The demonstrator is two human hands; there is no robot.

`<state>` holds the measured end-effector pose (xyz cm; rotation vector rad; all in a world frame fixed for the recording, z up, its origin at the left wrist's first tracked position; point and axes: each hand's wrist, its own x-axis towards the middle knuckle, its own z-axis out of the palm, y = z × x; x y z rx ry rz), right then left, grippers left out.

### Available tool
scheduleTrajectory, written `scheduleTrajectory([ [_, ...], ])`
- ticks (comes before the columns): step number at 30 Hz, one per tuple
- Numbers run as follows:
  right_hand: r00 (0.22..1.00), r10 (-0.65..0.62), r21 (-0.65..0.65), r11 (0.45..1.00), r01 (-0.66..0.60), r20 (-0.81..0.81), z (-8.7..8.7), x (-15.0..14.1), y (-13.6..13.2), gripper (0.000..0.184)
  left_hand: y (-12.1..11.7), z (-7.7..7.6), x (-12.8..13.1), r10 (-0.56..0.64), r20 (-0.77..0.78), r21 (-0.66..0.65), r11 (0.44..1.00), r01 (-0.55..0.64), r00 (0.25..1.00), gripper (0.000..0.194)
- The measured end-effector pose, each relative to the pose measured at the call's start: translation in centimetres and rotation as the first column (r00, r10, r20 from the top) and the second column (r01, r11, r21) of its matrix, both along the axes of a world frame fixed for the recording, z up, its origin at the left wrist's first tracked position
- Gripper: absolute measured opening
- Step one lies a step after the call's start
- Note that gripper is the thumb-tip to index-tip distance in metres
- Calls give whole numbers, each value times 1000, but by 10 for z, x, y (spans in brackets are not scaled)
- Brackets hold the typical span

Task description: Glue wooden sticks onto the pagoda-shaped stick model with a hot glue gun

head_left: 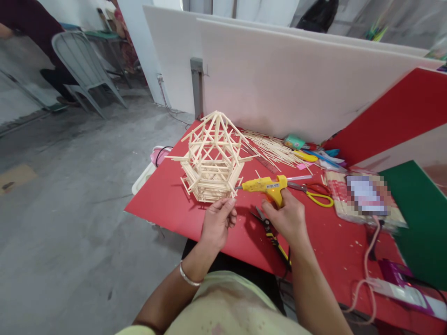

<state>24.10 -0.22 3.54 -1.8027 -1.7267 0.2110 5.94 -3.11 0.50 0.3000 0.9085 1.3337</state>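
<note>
A lantern-like model [217, 160] built from thin wooden sticks stands on the red tabletop [167, 204], its peaked top upward. My left hand [218, 222] is closed in a pinch at the model's lower front edge; whatever sits between its fingertips is too small to tell. My right hand [289, 211] grips a yellow hot glue gun [263, 185] by its handle. The gun's nozzle points left, close to the model's lower right side, and a clear glue stick [299, 177] juts from its back. Below the gun lie black-and-yellow pliers [274, 239].
Loose wooden sticks [272, 149] and a ruler [262, 160] lie behind the model. Scissors [323, 199] and a bagged stick pack [338, 190] with a blurred phone [368, 194] are rightward, near a power strip [401, 292]. White boards [279, 79] stand behind. A person [35, 32] sits far left.
</note>
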Motion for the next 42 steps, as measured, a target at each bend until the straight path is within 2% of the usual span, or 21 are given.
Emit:
scheduleTrajectory([
  [15,999,3,5,1000,-2,-36,-2,-4,3,24,-1,0,0,9,-36,-19,1000,-10,999,45],
  [30,999,-17,-16,1000,16,-45,-2,2,-12,27,-3,2,2,9,-19,-3,1000,-9,1000,41],
  [35,999,32,-11,999,-33,-7,1,4,-18,34,-5,3,3,18,-7,-3,1000,-18,1000,40],
  [38,999,46,-69,997,-48,-30,0,21,-22,41,-8,3,2,28,-7,4,1000,-28,1000,38],
  [40,997,-37,-149,989,26,-69,-9,47,-23,46,-10,2,2,26,-13,10,1000,-26,1000,36],
  [42,985,-159,-240,961,140,-64,-25,83,-21,55,-13,2,2,9,-18,12,1000,-9,1000,35],
])
